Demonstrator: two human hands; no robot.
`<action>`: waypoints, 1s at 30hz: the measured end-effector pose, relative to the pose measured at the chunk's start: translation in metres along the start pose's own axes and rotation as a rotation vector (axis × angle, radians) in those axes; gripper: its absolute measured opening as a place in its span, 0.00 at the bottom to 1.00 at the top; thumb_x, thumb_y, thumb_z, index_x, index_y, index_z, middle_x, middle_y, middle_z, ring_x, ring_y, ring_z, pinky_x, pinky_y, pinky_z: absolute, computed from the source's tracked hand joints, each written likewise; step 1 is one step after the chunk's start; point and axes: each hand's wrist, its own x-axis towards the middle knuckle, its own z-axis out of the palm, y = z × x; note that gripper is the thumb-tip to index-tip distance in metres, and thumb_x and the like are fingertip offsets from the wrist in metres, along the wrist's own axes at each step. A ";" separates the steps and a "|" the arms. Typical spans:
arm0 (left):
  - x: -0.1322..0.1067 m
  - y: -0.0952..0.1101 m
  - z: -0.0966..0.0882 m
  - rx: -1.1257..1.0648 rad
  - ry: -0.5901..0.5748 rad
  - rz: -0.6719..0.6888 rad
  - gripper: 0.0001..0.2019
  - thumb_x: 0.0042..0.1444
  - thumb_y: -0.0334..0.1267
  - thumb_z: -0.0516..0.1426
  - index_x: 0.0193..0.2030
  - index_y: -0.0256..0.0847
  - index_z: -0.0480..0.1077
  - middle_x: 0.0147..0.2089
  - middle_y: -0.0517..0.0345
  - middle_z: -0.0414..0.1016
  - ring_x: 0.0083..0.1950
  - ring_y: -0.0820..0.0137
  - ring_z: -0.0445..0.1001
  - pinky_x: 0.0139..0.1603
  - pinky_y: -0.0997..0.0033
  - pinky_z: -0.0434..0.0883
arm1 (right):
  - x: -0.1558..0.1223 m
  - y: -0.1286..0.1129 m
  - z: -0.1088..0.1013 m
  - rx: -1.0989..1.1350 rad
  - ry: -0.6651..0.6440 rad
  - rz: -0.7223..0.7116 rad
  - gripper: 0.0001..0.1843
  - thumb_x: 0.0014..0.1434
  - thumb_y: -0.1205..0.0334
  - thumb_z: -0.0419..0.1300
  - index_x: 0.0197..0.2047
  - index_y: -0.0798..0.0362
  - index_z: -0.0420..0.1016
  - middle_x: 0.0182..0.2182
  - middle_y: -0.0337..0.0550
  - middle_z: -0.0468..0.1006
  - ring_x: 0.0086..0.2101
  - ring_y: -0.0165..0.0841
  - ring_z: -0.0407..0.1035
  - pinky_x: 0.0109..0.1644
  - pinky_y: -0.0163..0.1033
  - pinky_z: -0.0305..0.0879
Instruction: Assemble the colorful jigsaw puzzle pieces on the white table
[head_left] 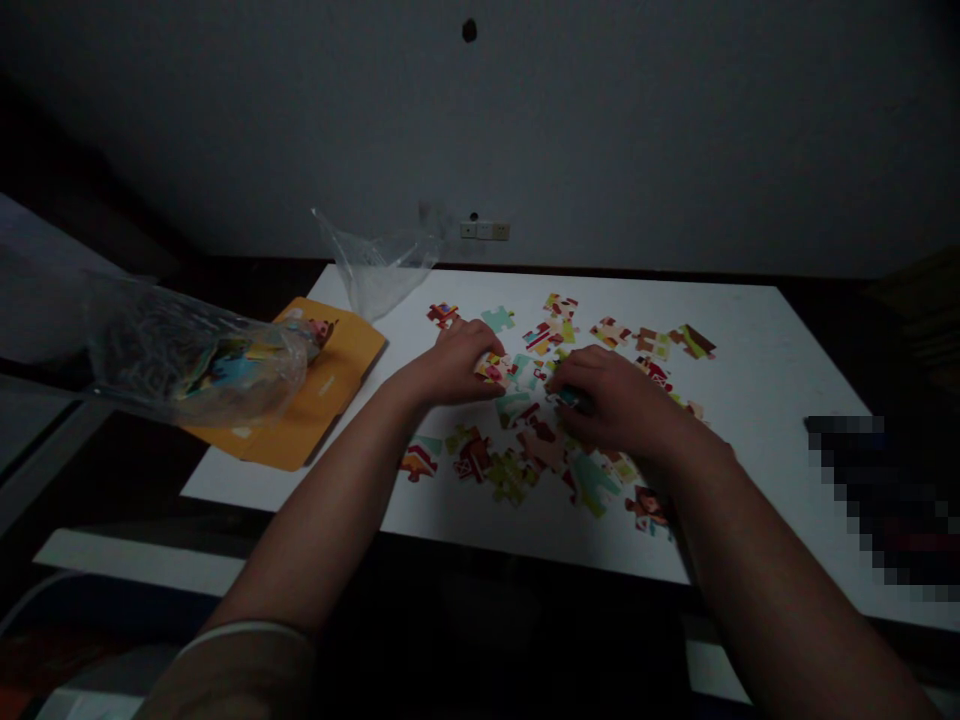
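Note:
Over the middle of a white table (pixel 255 480), my left hand (pixel 466 362) pinches a pink and yellow jigsaw puzzle piece (pixel 493 370) between thumb and fingers. To its right, my right hand (pixel 611 395) is curled with fingertips down, closed on a puzzle piece (pixel 568 397) that is mostly hidden and dark. Between the hands lie pale green puzzle pieces (pixel 525 372). Many more colourful pieces are spread around, such as a green one (pixel 510 478) in front and a brown one (pixel 652 343) behind my right hand.
At the left lies an orange cardboard envelope (pixel 330 390), with a clear plastic bag (pixel 202 350) of more colourful contents over it. Another clear plastic bag (pixel 382 270) stands at the back edge. Behind the table is a wall with sockets (pixel 484 231). A blurred-out dark patch (pixel 892 510) covers the right side.

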 end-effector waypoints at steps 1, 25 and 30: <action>-0.001 0.002 -0.002 -0.016 0.020 -0.002 0.23 0.53 0.43 0.75 0.54 0.48 0.78 0.62 0.47 0.80 0.67 0.47 0.75 0.78 0.41 0.66 | 0.000 0.000 0.000 0.001 -0.003 -0.001 0.14 0.58 0.66 0.66 0.47 0.44 0.80 0.44 0.47 0.81 0.47 0.48 0.75 0.54 0.56 0.73; -0.005 -0.051 -0.020 -0.096 0.468 -0.593 0.30 0.50 0.26 0.63 0.58 0.54 0.65 0.51 0.48 0.84 0.51 0.49 0.82 0.53 0.44 0.76 | 0.005 0.004 0.011 -0.075 0.077 0.030 0.13 0.70 0.61 0.61 0.55 0.47 0.82 0.45 0.52 0.86 0.47 0.50 0.77 0.54 0.60 0.75; -0.003 -0.045 -0.022 -0.122 0.448 -0.604 0.26 0.52 0.28 0.63 0.56 0.51 0.67 0.52 0.46 0.83 0.52 0.48 0.81 0.53 0.45 0.76 | 0.004 0.004 0.012 -0.100 0.069 0.038 0.14 0.72 0.61 0.59 0.56 0.46 0.82 0.46 0.52 0.86 0.47 0.50 0.77 0.55 0.59 0.75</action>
